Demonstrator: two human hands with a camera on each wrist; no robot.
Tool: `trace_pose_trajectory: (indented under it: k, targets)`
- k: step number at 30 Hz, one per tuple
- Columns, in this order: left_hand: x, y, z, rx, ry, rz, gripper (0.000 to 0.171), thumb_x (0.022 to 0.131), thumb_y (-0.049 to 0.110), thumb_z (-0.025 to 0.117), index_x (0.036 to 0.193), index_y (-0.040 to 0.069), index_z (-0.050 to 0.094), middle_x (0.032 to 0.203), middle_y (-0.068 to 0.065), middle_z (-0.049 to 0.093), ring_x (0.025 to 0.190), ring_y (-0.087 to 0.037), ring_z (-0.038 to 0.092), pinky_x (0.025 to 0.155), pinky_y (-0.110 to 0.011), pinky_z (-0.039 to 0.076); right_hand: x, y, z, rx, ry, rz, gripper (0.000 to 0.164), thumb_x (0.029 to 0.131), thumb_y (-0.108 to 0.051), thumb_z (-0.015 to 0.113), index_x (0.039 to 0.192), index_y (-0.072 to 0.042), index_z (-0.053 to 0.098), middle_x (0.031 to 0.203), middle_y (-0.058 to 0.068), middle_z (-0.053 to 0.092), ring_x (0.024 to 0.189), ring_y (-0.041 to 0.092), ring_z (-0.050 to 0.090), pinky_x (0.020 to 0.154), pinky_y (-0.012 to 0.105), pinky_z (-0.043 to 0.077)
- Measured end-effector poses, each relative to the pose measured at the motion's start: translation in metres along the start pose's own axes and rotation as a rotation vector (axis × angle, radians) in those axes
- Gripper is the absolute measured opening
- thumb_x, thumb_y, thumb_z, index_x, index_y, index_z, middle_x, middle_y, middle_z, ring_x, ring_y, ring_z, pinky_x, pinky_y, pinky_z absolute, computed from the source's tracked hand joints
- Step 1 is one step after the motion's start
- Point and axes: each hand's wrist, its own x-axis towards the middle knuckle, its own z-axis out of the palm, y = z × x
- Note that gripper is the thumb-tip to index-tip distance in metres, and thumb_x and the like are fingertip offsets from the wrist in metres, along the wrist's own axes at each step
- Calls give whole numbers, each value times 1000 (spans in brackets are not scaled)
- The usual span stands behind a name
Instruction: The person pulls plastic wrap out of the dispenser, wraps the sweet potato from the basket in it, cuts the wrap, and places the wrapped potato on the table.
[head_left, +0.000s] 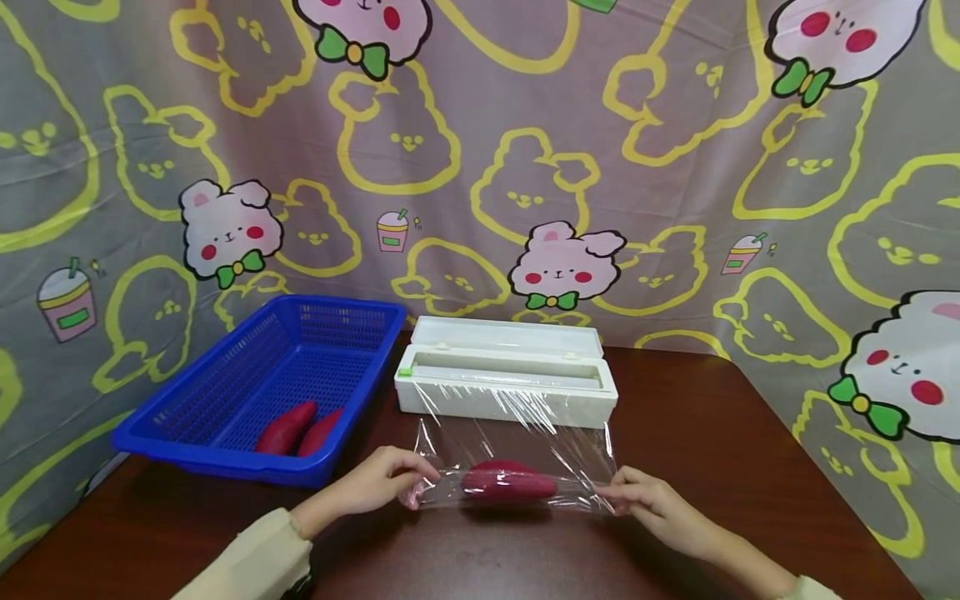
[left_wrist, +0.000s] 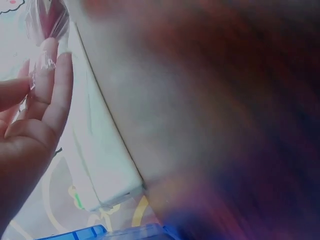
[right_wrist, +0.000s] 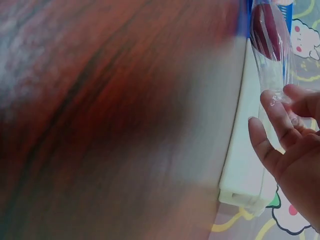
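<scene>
A red sweet potato [head_left: 508,482] lies wrapped in clear plastic wrap [head_left: 517,429] near the front of the table. The film runs back from it to a white wrap dispenser box [head_left: 506,397], whose lid stands raised behind. My left hand [head_left: 382,479] pinches the film's left end between thumb and fingers. On the other side, my right hand [head_left: 656,504] pinches the right end. In the right wrist view, the sweet potato [right_wrist: 268,31] shows through the gathered film, beyond the fingertips. The left wrist view shows bunched film at the thumb and fingers of the left hand [left_wrist: 37,107].
A blue plastic basket [head_left: 386,367] stands at the left of the table, with red sweet potatoes [head_left: 287,429] in its near end. Behind the brown table [head_left: 697,433] hangs a patterned cloth [head_left: 480,167], which also runs along both sides.
</scene>
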Motion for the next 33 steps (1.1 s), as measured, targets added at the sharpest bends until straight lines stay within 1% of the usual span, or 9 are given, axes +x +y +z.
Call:
trace_pose_trajectory:
  k: [4,7,11,16,21,24,26,29,33]
  targets:
    - [5,1,2,55,34,-4,18,86,-5,49,98,-10,62,74,-10,60,58,-10,57,53,-28,50,5,-6,0,-83,9,48,45,65,20,64,107,6,60,82,5,47,64,11,49,52,16,42]
    - [10,-1,2,196,58,52,20,83,4,61,98,-9,63,76,-6,60,63,-7,54,56,-24,49,8,-5,-1,-142,6,92,44,62,11,72,105,7,61,81,4,45,61,9,46,50,15,40]
    - [18,-2,3,406,54,104,33,70,8,75,97,-7,63,72,0,53,64,-6,48,56,-20,43,11,0,0,-223,13,128,44,60,7,76,102,6,62,81,0,43,62,3,43,51,11,37]
    - [26,2,10,587,8,42,40,62,4,79,96,-5,61,72,0,47,65,-8,45,58,-21,40,18,3,2,-397,-4,126,45,54,8,77,97,2,64,83,-3,40,67,2,40,55,9,34]
    - [31,5,17,742,90,12,27,64,6,78,85,3,62,71,1,50,66,-11,47,57,-25,41,24,6,4,-556,14,107,39,57,8,73,93,-8,65,83,-7,43,64,0,42,52,7,34]
    - [33,5,19,793,142,27,14,68,10,76,77,8,65,66,4,51,63,-9,47,53,-24,40,27,7,4,-587,66,87,33,60,8,73,88,-10,68,79,-8,45,60,-1,41,49,7,34]
    - [34,4,19,824,171,56,9,69,14,75,71,11,67,64,7,51,61,-8,48,52,-23,39,28,8,4,-581,94,70,30,60,6,75,85,-9,69,77,-8,45,59,-1,41,49,8,33]
    - [35,4,19,857,209,117,8,68,19,76,65,14,69,61,8,50,59,-9,46,51,-24,37,29,10,4,-569,108,38,25,58,3,77,80,-9,70,76,-8,45,61,0,42,51,9,34]
    - [38,3,17,834,232,148,11,64,24,77,61,17,70,67,8,48,69,-12,41,60,-28,34,32,11,2,-526,104,13,20,58,1,77,72,-10,68,79,-5,50,69,7,47,59,13,39]
